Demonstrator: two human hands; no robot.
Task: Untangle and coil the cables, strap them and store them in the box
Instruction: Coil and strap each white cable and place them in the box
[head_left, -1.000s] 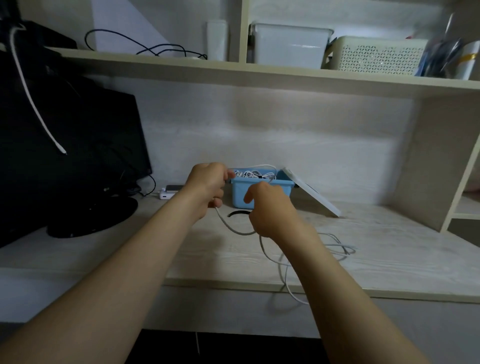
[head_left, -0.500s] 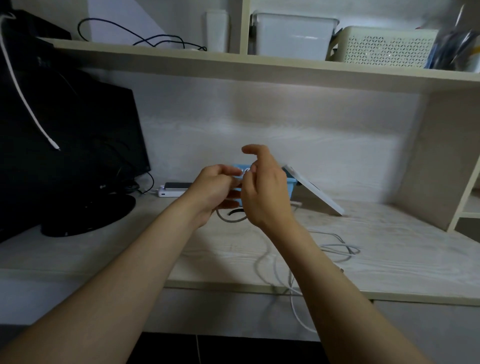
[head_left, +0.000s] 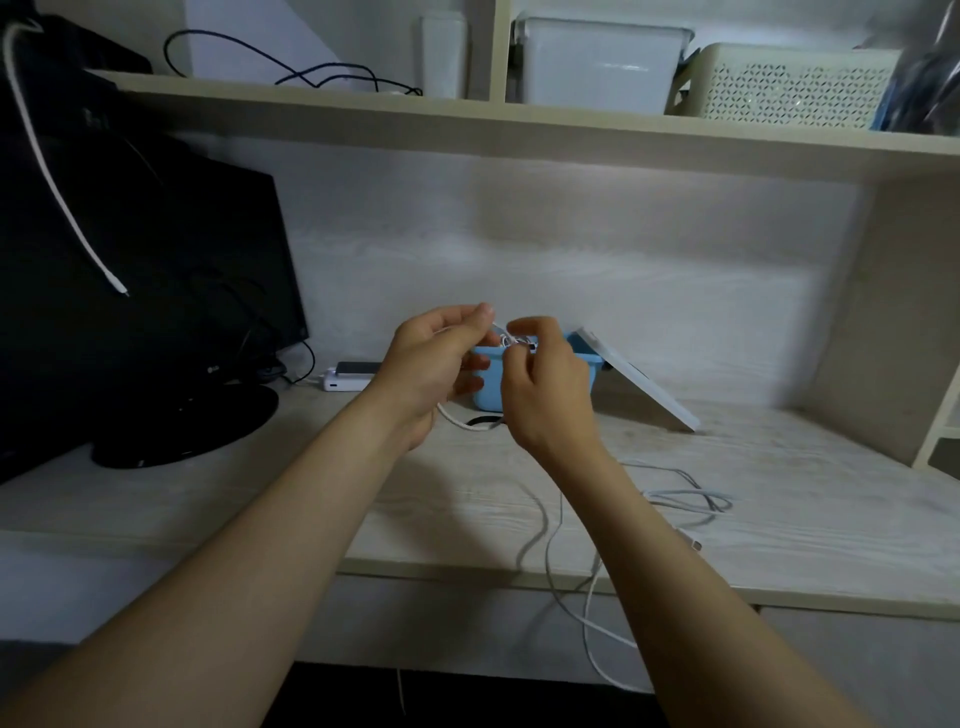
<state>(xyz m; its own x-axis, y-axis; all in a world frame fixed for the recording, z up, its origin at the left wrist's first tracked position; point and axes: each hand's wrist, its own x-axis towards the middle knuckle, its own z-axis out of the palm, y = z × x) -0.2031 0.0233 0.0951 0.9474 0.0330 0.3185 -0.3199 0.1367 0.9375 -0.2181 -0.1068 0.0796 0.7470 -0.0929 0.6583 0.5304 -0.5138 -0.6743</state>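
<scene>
- Holding the white cable (head_left: 453, 419) up in the air just in front of the blue box (head_left: 589, 358), with one short stretch pulled between the two hands and the rest trailing loose over the table (head_left: 779, 493) to the right and drooping past its front edge.
- Pinching that cable in the left hand (head_left: 434, 364), fingers (head_left: 480, 313) curled and clamped on it, letting a bend sag out below the palm.
- Closing the right hand (head_left: 545, 400) on the same cable near the box rim, fingers (head_left: 527, 326) curled round a small white bend; exact hold too small to tell.
- Working, by the look of it, on the coiling step: forming the first turns, with most of the length not yet gathered.
- Calling next for drawing slack up from the table and laying even turns into the left hand, while minding the snarl of loops on the right.
- Lying by the box, a black strap (head_left: 483, 419), likely for binding; leaning against the box, a white lid (head_left: 639, 387).
</scene>
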